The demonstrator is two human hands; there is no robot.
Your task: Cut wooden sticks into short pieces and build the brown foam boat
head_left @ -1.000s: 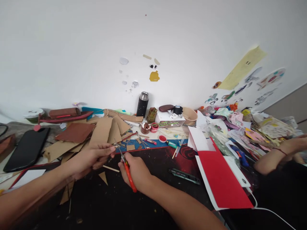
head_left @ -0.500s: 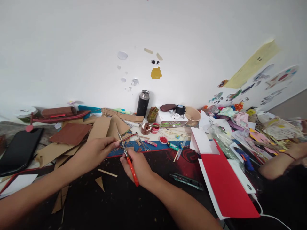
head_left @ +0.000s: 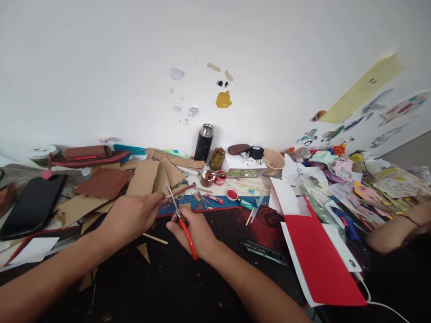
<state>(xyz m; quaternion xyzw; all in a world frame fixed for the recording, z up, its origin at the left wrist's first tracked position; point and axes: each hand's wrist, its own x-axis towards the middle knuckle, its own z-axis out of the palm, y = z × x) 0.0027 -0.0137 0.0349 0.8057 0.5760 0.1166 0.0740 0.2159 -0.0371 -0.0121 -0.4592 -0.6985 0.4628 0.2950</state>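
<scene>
My right hand [head_left: 195,233] is closed around the orange handles of a pair of scissors [head_left: 187,237], whose blades point up and away from me. Just left of the blades, my left hand [head_left: 139,213] is pinched, and whatever sits between its fingertips is too small to make out. Beneath and beside the left hand lie a thin wooden stick [head_left: 155,238] and a small cardboard triangle [head_left: 144,252] on the black mat. Folded brown cardboard [head_left: 143,177] rests right behind the left hand.
A black flask [head_left: 204,142] stands by the wall, near open paint jars [head_left: 208,178]. Red paper [head_left: 323,260] and a box cutter [head_left: 263,252] lie to the right. A black phone [head_left: 32,204] is at the left. Another person's arm [head_left: 397,226] reaches in at the far right.
The view has shifted slightly, so things appear a little further right. My left hand has turned and come nearer the stick, covering its left end. The scissors stay in my right hand.
</scene>
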